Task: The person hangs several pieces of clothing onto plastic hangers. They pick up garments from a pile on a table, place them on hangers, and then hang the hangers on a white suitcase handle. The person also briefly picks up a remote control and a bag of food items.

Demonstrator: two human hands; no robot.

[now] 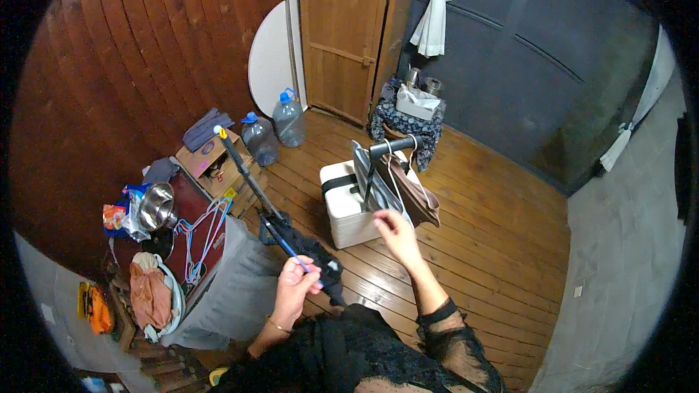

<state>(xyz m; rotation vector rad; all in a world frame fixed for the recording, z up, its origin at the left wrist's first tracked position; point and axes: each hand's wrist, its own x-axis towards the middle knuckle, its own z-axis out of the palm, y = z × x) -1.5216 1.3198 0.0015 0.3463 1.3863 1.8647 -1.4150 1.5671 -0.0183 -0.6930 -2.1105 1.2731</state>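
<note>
My left hand (296, 286) grips a thin blue bar (288, 246), which looks like a clothes hanger seen edge-on. Dark cloth (314, 248), apparently a black garment, hangs close along it. My right hand (397, 233) is raised with its fingers loosely curled, and nothing shows in it. Just beyond it stands a white suitcase (344, 226) with a black strap and its black pull handle (396, 146) extended. From that handle a grey garment (371, 172) and a brown garment (418, 191) hang on pale hangers.
A dark pole (244, 166) with a yellow-and-white tip leans at left. Behind it are a cardboard box (202, 161) and clear water jugs (259, 142). The left table holds colored hangers (199, 240), a steel bowl (157, 206) and a basin (177, 297) of clothes.
</note>
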